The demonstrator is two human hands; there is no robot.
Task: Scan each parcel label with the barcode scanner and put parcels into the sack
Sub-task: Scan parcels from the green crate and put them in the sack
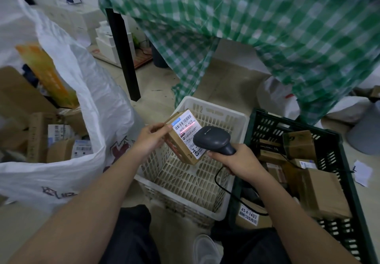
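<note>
My left hand [151,138] grips a small brown cardboard parcel [181,146] over the white basket, its white label [188,129] facing up. A red scan line crosses that label. My right hand [239,161] holds the dark barcode scanner [211,139] by its handle, with the head just above the label's right side. The big white sack [86,103] stands open at the left and has several parcels inside. More brown parcels [320,193] lie in the dark green crate at the right.
A white slotted basket [191,183] sits between my knees. The green crate [337,156] is beside it on the right. A green checked cloth [267,27] hangs from a table ahead, with a black table leg [125,58] left of it. The scanner's cable [224,185] trails down.
</note>
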